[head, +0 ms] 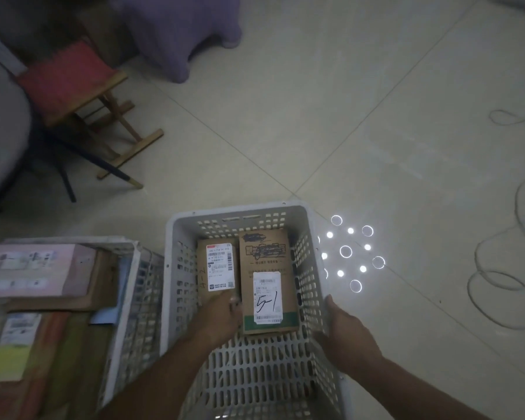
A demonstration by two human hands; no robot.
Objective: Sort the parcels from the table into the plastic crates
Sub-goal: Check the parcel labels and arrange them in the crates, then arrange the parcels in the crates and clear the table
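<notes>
A white perforated plastic crate (176,268) stands on the floor in front of me. Two cardboard parcels lie side by side at its far end: a small one (217,262) with a white label on the left, and a larger one (267,256) marked "51" on the right. My left hand (222,316) reaches into the crate and its fingers touch the near end of the small parcel, by the gap between the two. My right hand (344,328) rests against the outside of the crate's right wall. A second crate (134,286) on the left is full of several parcels, a pink box (37,269) on top.
A small wooden stool (73,83) with a red seat stands at the upper left beside dark chair legs. A purple cloth (182,28) hangs at the top. Loose cable loops (503,253) lie on the tiled floor at the right. Bright light spots (346,251) fall beside the crate.
</notes>
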